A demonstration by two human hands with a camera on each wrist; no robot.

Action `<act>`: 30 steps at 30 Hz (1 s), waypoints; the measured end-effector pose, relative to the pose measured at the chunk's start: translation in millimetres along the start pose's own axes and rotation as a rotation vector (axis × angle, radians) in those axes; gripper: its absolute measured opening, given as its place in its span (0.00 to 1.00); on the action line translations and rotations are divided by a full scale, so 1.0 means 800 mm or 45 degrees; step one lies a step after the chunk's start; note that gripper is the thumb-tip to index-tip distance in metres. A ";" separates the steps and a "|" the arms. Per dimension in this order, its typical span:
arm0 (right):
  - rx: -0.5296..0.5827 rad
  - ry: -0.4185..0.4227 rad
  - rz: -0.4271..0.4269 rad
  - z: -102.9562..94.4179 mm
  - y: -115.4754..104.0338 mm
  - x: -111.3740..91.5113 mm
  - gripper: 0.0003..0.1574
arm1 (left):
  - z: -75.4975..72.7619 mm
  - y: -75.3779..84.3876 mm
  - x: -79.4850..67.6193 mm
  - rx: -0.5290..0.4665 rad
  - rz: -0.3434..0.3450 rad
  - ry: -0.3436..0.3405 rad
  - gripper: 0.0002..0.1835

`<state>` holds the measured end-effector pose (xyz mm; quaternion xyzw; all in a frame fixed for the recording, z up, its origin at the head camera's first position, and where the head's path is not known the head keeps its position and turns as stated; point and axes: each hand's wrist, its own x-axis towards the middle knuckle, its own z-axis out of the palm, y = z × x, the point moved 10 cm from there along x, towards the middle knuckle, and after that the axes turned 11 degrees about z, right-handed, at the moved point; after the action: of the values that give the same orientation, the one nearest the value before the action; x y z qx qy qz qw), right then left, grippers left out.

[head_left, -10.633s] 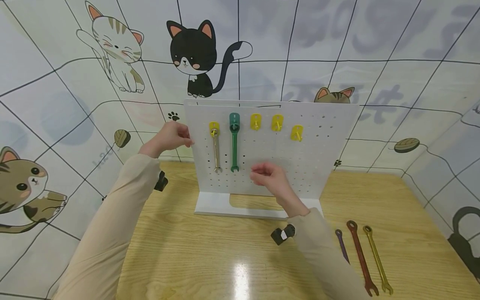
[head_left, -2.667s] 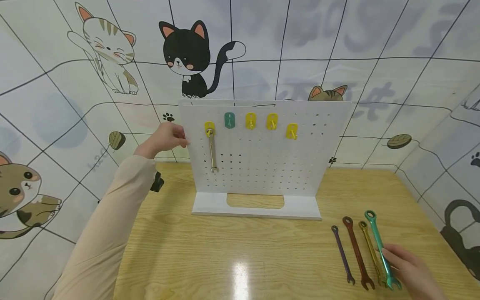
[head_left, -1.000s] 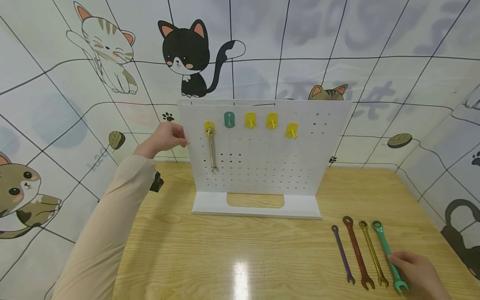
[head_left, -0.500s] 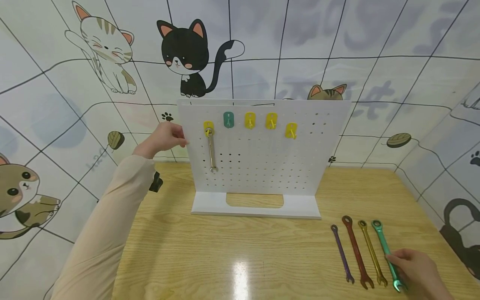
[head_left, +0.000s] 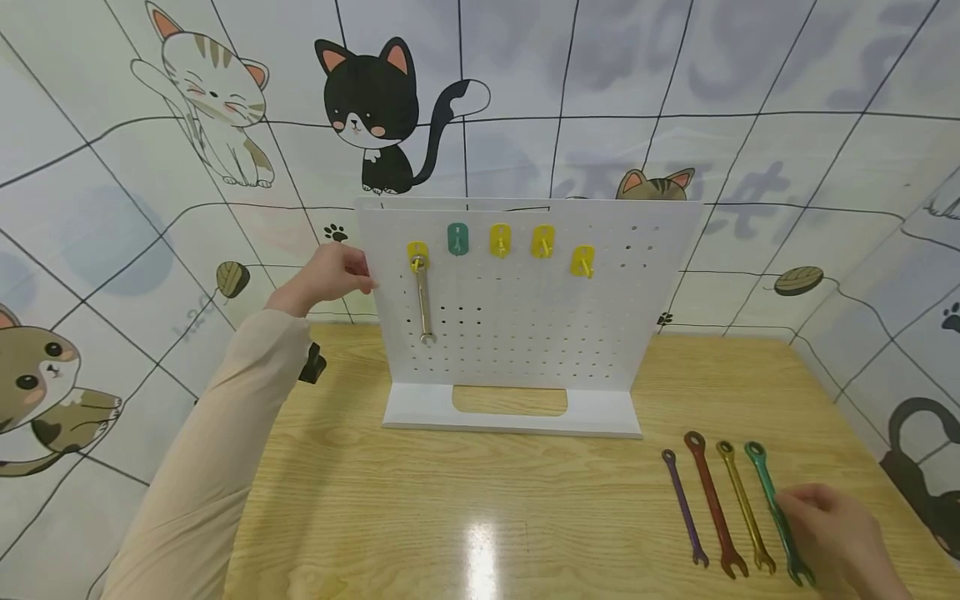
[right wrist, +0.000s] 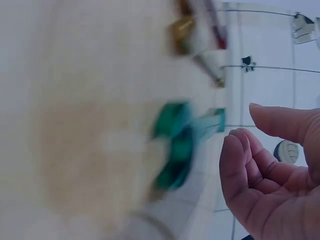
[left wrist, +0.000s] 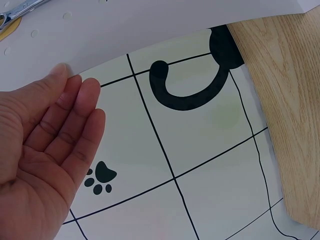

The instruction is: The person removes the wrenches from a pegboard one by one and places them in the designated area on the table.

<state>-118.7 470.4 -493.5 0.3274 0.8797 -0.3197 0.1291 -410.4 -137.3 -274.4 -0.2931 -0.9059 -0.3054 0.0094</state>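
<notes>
At the left edge of the white pegboard (head_left: 525, 333), my left hand (head_left: 322, 279) pinches the board's side between thumb and fingers. A silver wrench (head_left: 424, 300) hangs from the leftmost yellow hook (head_left: 417, 252). My right hand (head_left: 836, 533) is just right of the green wrench (head_left: 776, 500), which lies on the table. In the right wrist view, the right hand (right wrist: 275, 170) has a gap between thumb and loosely bent fingers, with nothing held. Left of the green wrench lie a gold wrench (head_left: 742, 500), a red wrench (head_left: 716, 504) and a purple wrench (head_left: 682, 504).
A green hook (head_left: 457, 239) and several yellow hooks, such as this yellow hook (head_left: 500, 240), run along the upper board with nothing on them. The board's white base (head_left: 420, 408) stands on the wooden table (head_left: 375, 500). A cat-printed wall covering (head_left: 525, 83) rises behind.
The green wrench hung on the green hook earlier; my right hand then carried it to the row of wrenches. Now that hand has let it go and moved slightly off. The left hand stays put.
</notes>
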 end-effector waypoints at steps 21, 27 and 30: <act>0.269 -0.010 -0.374 0.008 -0.136 -0.039 0.30 | 0.002 -0.001 0.001 -0.014 0.002 -0.005 0.05; 0.325 -0.006 -0.450 0.011 -0.167 -0.041 0.27 | 0.000 -0.002 0.001 -0.005 -0.002 -0.002 0.05; 0.349 -0.008 -0.502 0.013 -0.184 -0.044 0.26 | -0.001 -0.002 0.001 -0.002 0.006 0.003 0.05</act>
<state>-189.3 360.7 -415.7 0.1628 0.8746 -0.4561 0.0213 -412.0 -138.2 -274.5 -0.2949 -0.9050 -0.3063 0.0110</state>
